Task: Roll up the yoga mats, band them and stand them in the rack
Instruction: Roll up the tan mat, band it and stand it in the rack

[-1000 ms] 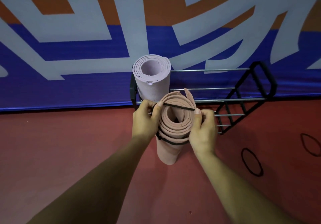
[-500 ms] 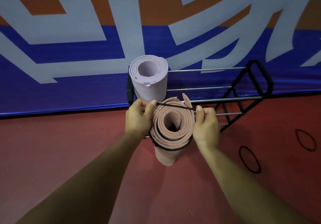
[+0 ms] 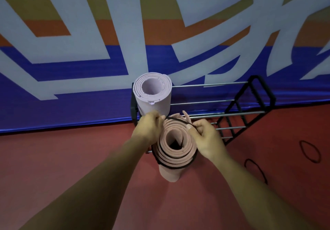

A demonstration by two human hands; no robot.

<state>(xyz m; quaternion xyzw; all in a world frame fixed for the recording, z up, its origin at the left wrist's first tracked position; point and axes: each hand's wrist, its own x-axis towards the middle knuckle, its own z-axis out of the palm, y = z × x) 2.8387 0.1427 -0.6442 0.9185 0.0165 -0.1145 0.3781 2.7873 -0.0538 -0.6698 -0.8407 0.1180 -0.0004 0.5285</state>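
Head: hands (image 3: 149, 131) (image 3: 207, 141) on band (image 3: 175, 167), pink mat (image 3: 169, 175)

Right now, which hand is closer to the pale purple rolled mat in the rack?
Left. The left hand is just in front of the pale purple rolled mat; the right hand is across the pink rolled mat.

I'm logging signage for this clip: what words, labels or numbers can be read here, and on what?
The banner: huge pale strokes, seemingly parts of characters, cut off by the frame; not readable.
The lilac mat, pink mat and rack: no text visible.
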